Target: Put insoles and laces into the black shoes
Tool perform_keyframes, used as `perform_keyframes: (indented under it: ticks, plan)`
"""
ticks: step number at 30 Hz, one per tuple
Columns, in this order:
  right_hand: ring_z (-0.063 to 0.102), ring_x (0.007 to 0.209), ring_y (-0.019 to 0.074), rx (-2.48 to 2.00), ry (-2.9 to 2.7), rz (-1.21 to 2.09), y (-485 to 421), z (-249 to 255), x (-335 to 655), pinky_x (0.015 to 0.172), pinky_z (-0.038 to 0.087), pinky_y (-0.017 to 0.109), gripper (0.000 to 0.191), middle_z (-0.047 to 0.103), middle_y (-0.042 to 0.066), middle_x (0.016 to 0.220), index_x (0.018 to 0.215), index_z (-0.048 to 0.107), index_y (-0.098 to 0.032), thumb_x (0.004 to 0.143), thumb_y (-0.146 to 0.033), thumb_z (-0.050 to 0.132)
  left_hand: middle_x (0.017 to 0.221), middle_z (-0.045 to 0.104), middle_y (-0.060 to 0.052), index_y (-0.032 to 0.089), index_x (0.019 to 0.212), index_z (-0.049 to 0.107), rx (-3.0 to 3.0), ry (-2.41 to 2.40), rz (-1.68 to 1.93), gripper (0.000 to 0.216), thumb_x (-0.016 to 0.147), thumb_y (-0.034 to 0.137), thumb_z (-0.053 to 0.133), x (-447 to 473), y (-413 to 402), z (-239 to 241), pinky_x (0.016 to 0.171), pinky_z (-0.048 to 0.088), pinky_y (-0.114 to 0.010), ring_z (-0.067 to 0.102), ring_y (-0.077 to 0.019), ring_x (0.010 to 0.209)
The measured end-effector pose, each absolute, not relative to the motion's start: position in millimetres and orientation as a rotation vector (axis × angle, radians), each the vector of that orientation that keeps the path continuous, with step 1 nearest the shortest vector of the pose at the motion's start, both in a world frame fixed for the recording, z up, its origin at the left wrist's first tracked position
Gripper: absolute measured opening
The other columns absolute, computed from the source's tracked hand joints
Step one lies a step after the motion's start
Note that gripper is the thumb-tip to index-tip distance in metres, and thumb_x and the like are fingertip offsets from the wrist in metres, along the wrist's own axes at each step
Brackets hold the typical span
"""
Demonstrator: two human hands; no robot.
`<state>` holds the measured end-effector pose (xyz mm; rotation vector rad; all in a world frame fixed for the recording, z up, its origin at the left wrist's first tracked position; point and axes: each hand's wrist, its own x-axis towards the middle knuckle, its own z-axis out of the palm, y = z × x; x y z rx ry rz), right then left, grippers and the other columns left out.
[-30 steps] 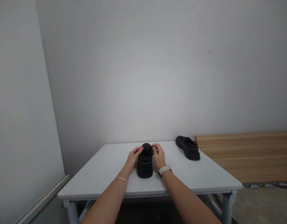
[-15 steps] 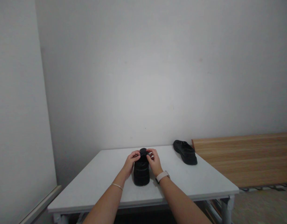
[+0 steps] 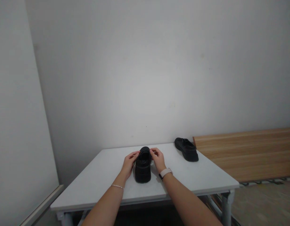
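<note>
A black lace-up shoe [image 3: 143,172] stands upright on the white table [image 3: 97,182], heel towards me and toe towards the wall. At the left side of its lacing, my left hand [image 3: 129,162] has thumb and fingers pinched together on a shoelace. My right hand [image 3: 158,159] pinches at the opposite side of the lacing, its fingers closed on the lace as well. The dark lace barely stands out against the shoe. Between the two hands the shoe's opening shows.
A second black shoe [image 3: 187,150] rests near the table's back right corner, angled with its toe to the wall. Behind the table rises a grey wall [image 3: 145,78]. A wood-grain panel [image 3: 243,155] lies to the right, beyond the table's edge.
Both hands have drawn apart from over the lacing, the left one to the left and the right one slightly to the right. More of the shoe's opening shows. The view has tilted slightly.
</note>
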<state>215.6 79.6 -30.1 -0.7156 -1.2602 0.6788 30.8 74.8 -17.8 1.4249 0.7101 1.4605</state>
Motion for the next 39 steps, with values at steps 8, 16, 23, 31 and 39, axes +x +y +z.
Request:
perform_keyframes:
  ticks: [8,16,23,31,39]
  plan:
    - [0.065,0.078,0.0154,-0.736,-1.247,0.833,91.9,-39.4,217.8,0.068,0.057,0.032,0.02,0.066,0.003,0.096,0.103,0.063,-0.014,0.095,-0.032,0.061,0.117,0.065,-0.008,0.014,0.11,0.064,1.52,0.792,1.464,0.023,0.093,0.028,0.064,31.9,75.1,-16.1,0.091,0.052,-0.047,0.063,-0.0246,0.106]
    - [0.065,0.076,0.0149,-0.729,-1.229,0.839,92.3,-38.8,213.2,0.067,0.056,0.031,0.02,0.066,0.003,0.093,0.1,0.064,-0.014,0.095,-0.033,0.061,0.107,0.067,-0.006,0.014,0.106,0.065,1.554,0.859,1.427,0.021,0.093,0.03,0.064,33.3,80.1,-13.9,0.083,0.056,-0.041,0.066,-0.0213,0.094]
    - [0.065,0.079,0.0161,-0.743,-1.213,0.721,91.5,-33.7,210.0,0.071,0.056,0.033,0.02,0.066,0.004,0.097,0.103,0.063,-0.014,0.095,-0.033,0.061,0.105,0.067,-0.006,0.014,0.105,0.064,1.577,0.888,1.457,0.02,0.094,0.03,0.063,40.3,85.5,-11.2,0.081,0.056,-0.04,0.066,-0.0205,0.091]
    - [0.064,0.082,0.0167,-0.766,-1.166,0.582,83.7,-29.6,204.9,0.072,0.056,0.035,0.021,0.065,0.004,0.1,0.106,0.062,-0.015,0.095,-0.033,0.06,0.108,0.066,-0.006,0.015,0.106,0.064,1.591,0.921,1.578,0.018,0.094,0.029,0.062,41.8,94.9,-6.5,0.08,0.056,-0.039,0.065,-0.0197,0.091]
    - [0.064,0.079,0.0157,-0.745,-1.207,0.685,77.4,-27.9,208.8,0.069,0.056,0.032,0.019,0.065,0.004,0.098,0.104,0.063,-0.015,0.095,-0.032,0.061,0.111,0.066,-0.007,0.014,0.108,0.064,1.655,0.842,1.518,0.023,0.094,0.033,0.062,33.7,78.5,-9.1,0.086,0.054,-0.044,0.065,-0.0223,0.097]
